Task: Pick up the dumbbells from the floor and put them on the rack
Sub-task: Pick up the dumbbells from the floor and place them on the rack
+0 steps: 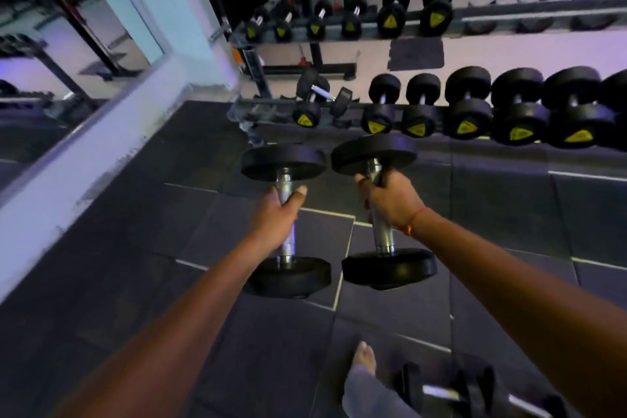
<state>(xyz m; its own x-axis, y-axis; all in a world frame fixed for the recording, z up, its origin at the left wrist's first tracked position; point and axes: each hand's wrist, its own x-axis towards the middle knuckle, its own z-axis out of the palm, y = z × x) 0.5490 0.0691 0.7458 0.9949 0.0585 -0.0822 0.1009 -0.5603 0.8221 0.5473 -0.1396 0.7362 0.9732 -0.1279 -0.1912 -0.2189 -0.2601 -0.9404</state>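
Head view, looking down at two outstretched bare arms over a dark mat floor (190,153). Left hand (275,217) grips the chrome handle of one dumbbell (286,220), fingers wrapped round it, thumb up near the top plate. Right hand (390,200) grips a 2nd dumbbell (381,210), fingers curled round its handle; a red thread sits on that wrist. Both dumbbells are held off the floor, just beside each other, black plates front & back, pointing toward the rack (441,142). Rack stands ahead w/ a lower row of black dumbbells w/ yellow logos, bigger toward the right, & an upper row of smaller ones. Mirror (68,54) on the wall at left. A bare foot (363,358) shows at bottom centre; more dumbbells (475,390) lie on the floor at bottom right, blurred.
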